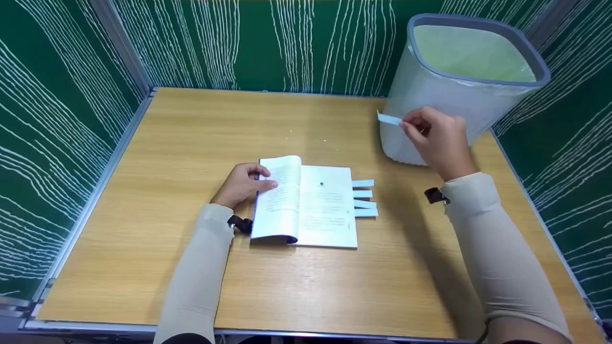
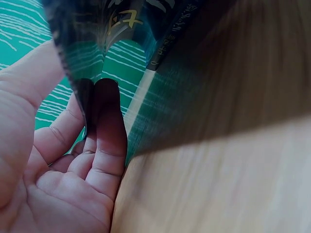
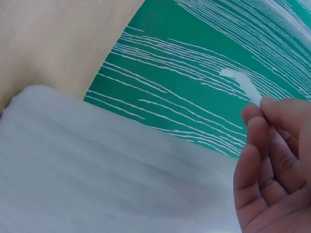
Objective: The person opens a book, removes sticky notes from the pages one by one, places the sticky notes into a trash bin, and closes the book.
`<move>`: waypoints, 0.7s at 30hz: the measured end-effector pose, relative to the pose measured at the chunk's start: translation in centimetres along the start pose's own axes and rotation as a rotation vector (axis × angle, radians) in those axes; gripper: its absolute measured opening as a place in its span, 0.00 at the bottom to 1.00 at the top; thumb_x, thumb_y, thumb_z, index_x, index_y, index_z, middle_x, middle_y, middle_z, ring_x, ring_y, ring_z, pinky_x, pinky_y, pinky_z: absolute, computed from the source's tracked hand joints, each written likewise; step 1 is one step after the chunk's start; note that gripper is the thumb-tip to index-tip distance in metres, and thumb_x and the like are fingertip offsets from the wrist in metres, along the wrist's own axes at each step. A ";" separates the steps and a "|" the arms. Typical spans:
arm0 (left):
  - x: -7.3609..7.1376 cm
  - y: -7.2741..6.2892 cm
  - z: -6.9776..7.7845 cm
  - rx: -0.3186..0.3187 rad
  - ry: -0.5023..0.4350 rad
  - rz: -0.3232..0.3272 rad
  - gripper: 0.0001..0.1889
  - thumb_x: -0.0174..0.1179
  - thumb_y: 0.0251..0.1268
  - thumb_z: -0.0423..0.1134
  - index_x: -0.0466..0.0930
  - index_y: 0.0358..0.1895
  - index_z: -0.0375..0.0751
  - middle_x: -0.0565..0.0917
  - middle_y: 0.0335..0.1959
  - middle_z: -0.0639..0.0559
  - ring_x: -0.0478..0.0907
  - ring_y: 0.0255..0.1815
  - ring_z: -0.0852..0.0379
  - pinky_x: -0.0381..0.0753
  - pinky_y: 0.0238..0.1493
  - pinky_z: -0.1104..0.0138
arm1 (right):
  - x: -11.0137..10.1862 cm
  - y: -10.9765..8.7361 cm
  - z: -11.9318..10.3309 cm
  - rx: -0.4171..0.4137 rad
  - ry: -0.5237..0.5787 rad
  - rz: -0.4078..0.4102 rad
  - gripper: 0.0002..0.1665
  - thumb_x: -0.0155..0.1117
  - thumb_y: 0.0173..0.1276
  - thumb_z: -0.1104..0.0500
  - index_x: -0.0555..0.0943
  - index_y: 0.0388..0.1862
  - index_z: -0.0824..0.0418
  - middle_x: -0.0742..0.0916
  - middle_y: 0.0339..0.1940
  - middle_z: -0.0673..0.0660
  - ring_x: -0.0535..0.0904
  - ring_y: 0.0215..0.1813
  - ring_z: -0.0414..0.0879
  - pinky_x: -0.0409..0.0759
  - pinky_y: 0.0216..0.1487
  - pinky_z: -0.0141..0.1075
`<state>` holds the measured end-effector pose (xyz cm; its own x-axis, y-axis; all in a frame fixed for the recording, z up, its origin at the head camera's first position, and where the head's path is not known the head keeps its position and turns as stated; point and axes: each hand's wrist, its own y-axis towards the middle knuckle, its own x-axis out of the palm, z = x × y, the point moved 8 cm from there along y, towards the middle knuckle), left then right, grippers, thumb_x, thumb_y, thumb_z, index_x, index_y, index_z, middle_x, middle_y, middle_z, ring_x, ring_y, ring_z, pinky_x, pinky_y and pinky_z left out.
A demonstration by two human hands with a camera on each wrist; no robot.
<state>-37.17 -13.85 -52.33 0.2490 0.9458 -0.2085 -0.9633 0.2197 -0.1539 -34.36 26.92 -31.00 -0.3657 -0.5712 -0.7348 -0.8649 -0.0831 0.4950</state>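
Note:
An open book (image 1: 326,210) lies on the wooden table, its left-hand pages (image 1: 277,205) lifted and curving over. My left hand (image 1: 241,184) holds that side at its outer edge, thumb on the page and fingers behind the dark cover (image 2: 77,29). Several pale blue sticky page tabs (image 1: 366,212) stick out past the book's right edge. In front of the bin, my right hand (image 1: 437,138) pinches one pale blue sticky tab (image 1: 389,119) between thumb and forefinger. The right wrist view shows this tab (image 3: 248,87) bent at its free end.
A white waste bin (image 1: 430,91) with a grey rim and a pale liner stands at the table's back right corner. Tiny white specks (image 1: 324,141) lie on the table (image 1: 215,129) behind the book. Green panels with white streaks (image 1: 296,48) enclose the back and sides.

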 end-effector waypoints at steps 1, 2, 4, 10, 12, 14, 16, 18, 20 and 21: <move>0.0 0.0 0.0 -0.001 0.002 0.001 0.22 0.83 0.50 0.43 0.84 0.45 0.41 0.81 0.38 0.48 0.76 0.36 0.55 0.77 0.31 0.71 | -0.2 0.1 -0.1 -0.002 -0.006 0.004 0.13 0.67 0.74 0.47 0.88 0.47 0.54 0.89 0.40 0.50 0.77 0.35 0.41 0.74 0.39 0.19; 0.0 0.0 0.0 -0.001 0.001 0.000 0.22 0.83 0.49 0.43 0.84 0.45 0.42 0.81 0.38 0.48 0.77 0.37 0.55 0.77 0.31 0.71 | -0.5 0.2 -0.2 -0.006 -0.012 0.009 0.13 0.67 0.74 0.48 0.88 0.48 0.54 0.90 0.41 0.51 0.77 0.35 0.41 0.74 0.39 0.18; 0.0 0.0 0.0 0.002 0.000 0.000 0.22 0.83 0.49 0.43 0.84 0.45 0.41 0.82 0.38 0.47 0.77 0.37 0.55 0.77 0.32 0.71 | -1.0 0.4 -0.5 -0.019 -0.023 0.022 0.13 0.67 0.74 0.48 0.88 0.48 0.54 0.90 0.42 0.51 0.78 0.36 0.41 0.74 0.41 0.18; 0.0 0.1 -0.1 0.001 0.000 0.002 0.22 0.83 0.49 0.44 0.84 0.45 0.42 0.82 0.38 0.48 0.76 0.36 0.55 0.77 0.31 0.71 | -2.8 1.1 -1.5 -0.056 -0.057 0.066 0.14 0.66 0.75 0.48 0.88 0.49 0.55 0.91 0.44 0.52 0.81 0.37 0.41 0.76 0.45 0.19; 0.0 0.1 -0.2 0.000 0.003 0.004 0.22 0.83 0.49 0.44 0.85 0.45 0.42 0.81 0.38 0.48 0.76 0.36 0.56 0.76 0.30 0.71 | -3.2 1.3 -1.8 -0.060 -0.061 0.078 0.14 0.65 0.75 0.48 0.88 0.49 0.55 0.91 0.44 0.52 0.81 0.37 0.41 0.75 0.46 0.18; 0.0 0.1 -0.2 0.007 -0.003 -0.001 0.22 0.83 0.49 0.44 0.84 0.45 0.42 0.80 0.36 0.49 0.75 0.35 0.56 0.75 0.30 0.71 | -3.7 1.5 -2.1 -0.076 -0.072 0.096 0.14 0.66 0.75 0.49 0.88 0.49 0.55 0.91 0.43 0.52 0.80 0.37 0.40 0.75 0.46 0.17; 0.1 0.2 -0.2 0.016 -0.016 -0.005 0.22 0.83 0.49 0.43 0.84 0.45 0.40 0.80 0.35 0.49 0.74 0.34 0.57 0.74 0.29 0.72 | -4.0 1.7 -2.4 -0.089 -0.083 0.109 0.14 0.66 0.75 0.49 0.89 0.49 0.56 0.91 0.43 0.53 0.80 0.37 0.40 0.74 0.45 0.16; 0.1 0.2 -0.2 0.025 -0.027 -0.008 0.23 0.83 0.49 0.43 0.84 0.45 0.39 0.79 0.34 0.49 0.73 0.33 0.57 0.73 0.29 0.72 | -4.4 1.9 -2.6 -0.100 -0.096 0.118 0.14 0.66 0.75 0.49 0.88 0.49 0.56 0.91 0.43 0.53 0.81 0.37 0.40 0.73 0.46 0.15; 0.1 0.2 -0.2 0.032 -0.028 -0.006 0.23 0.84 0.49 0.43 0.84 0.45 0.39 0.79 0.34 0.49 0.72 0.33 0.57 0.72 0.29 0.72 | -4.7 2.1 -2.7 -0.102 -0.105 0.120 0.14 0.66 0.75 0.49 0.89 0.49 0.56 0.91 0.44 0.53 0.81 0.37 0.40 0.73 0.46 0.15; 0.0 0.2 -0.2 0.034 -0.025 -0.004 0.23 0.84 0.48 0.43 0.84 0.44 0.39 0.79 0.34 0.49 0.72 0.33 0.57 0.72 0.29 0.72 | -4.9 2.3 -2.7 -0.095 -0.106 0.119 0.14 0.66 0.75 0.49 0.89 0.50 0.55 0.91 0.44 0.53 0.81 0.38 0.41 0.73 0.47 0.16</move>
<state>-37.35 -13.81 -52.56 0.2507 0.9504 -0.1841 -0.9653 0.2310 -0.1218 -33.59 27.31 -25.04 -0.5017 -0.4930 -0.7108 -0.7788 -0.1002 0.6192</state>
